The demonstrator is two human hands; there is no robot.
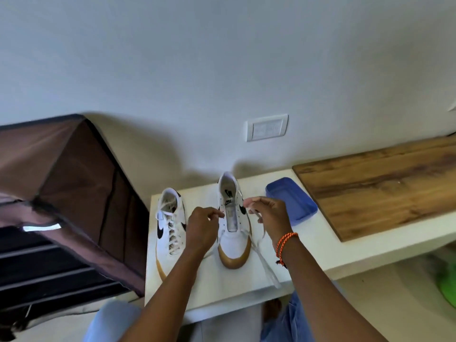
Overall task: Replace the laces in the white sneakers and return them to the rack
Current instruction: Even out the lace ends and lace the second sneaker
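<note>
Both hands pinch the white lace (261,248) over the right sneaker (234,225) — the left hand (201,228) at the left eyelet row, the right hand (267,213) at the right row, a loose end trailing toward the near edge of the white shelf (222,287). Beside it stands the laced left sneaker (170,230). Rightward sit a blue tub (291,201) and a wooden board (385,188) — the brown fabric rack (74,193) stands left.

"NIKE" with swoosh was readable on the tongue label (228,201) of the right sneaker (234,228); insole print too small to read.
</note>
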